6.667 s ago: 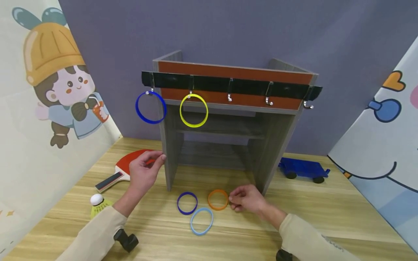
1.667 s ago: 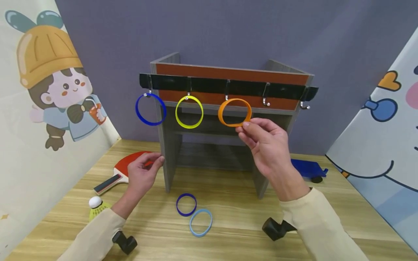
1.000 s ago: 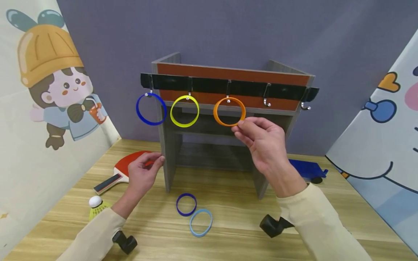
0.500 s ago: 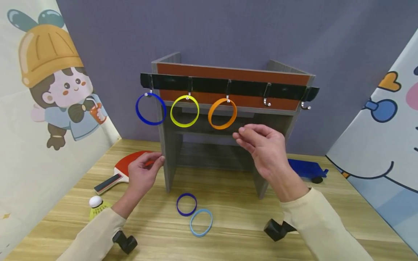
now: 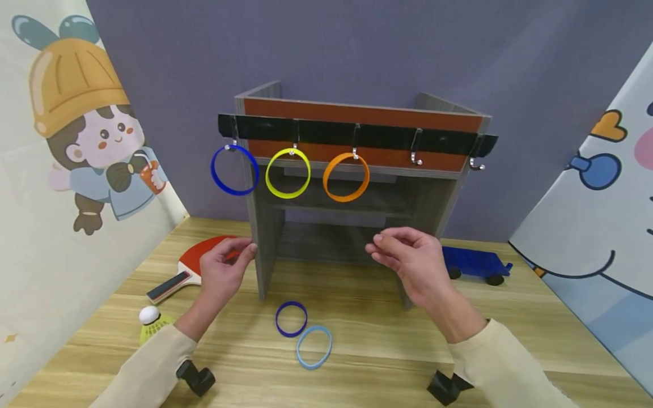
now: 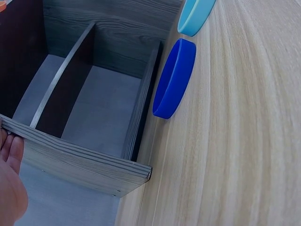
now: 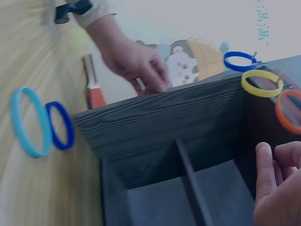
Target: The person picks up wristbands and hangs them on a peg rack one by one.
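Note:
Blue, yellow and orange rings hang from the three leftmost hooks of a black strip across a grey shelf unit. My right hand is below and right of the orange ring, thumb and fingertips close together, holding nothing. Loosely bent, the fingers of my left hand touch the outer side of the unit's left panel near its front edge. A dark blue ring and a light blue ring lie on the table in front, very near each other.
Two silver hooks on the right carry no ring. A red paddle and a yellow shuttlecock lie left of the unit. A blue wheeled toy stands to its right. Patterned sheets flank the table.
My right hand took the orange ring from the table up to the middle hook, let it go there, and has since moved down. My left hand has stayed by the panel.

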`<action>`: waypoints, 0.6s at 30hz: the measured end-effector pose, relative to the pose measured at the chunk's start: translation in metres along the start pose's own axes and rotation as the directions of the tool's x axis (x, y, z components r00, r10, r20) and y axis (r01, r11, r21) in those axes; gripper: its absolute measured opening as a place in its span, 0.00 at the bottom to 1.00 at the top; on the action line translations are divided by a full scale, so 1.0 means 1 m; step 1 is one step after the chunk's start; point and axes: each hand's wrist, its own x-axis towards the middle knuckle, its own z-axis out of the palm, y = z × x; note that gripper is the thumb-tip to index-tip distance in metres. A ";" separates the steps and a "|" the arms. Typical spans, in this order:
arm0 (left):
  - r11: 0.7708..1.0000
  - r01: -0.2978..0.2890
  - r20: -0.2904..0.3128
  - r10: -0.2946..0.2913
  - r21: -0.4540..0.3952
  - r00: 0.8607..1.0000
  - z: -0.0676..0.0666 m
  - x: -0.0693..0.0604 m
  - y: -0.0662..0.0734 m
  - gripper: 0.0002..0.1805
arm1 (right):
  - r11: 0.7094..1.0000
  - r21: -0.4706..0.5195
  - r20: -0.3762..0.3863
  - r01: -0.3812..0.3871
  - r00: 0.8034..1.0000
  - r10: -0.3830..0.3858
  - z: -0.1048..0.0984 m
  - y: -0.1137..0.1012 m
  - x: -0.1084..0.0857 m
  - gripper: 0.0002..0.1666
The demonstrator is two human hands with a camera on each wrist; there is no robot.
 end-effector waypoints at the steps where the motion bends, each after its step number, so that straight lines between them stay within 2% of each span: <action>1: 1.000 -0.001 -0.003 0.001 -0.004 1.000 0.000 0.000 -0.003 0.07 | 1.000 -0.007 -0.002 -0.007 1.000 0.007 -0.002 0.003 -0.001 0.02; 8: 1.000 0.020 -0.016 -0.020 -0.019 1.000 -0.004 -0.002 -0.025 0.07 | 0.998 -0.021 -0.020 -0.064 0.998 0.063 -0.010 0.027 -0.004 0.03; 15: 1.000 0.007 -0.002 -0.007 0.003 1.000 0.000 0.000 0.001 0.06 | 0.990 -0.090 -0.035 -0.111 0.994 0.108 -0.011 0.044 -0.008 0.03; 18: 1.000 0.008 0.001 -0.008 0.010 1.000 0.000 0.000 0.002 0.06 | 0.983 -0.131 -0.036 -0.129 0.991 0.125 -0.011 0.053 -0.011 0.05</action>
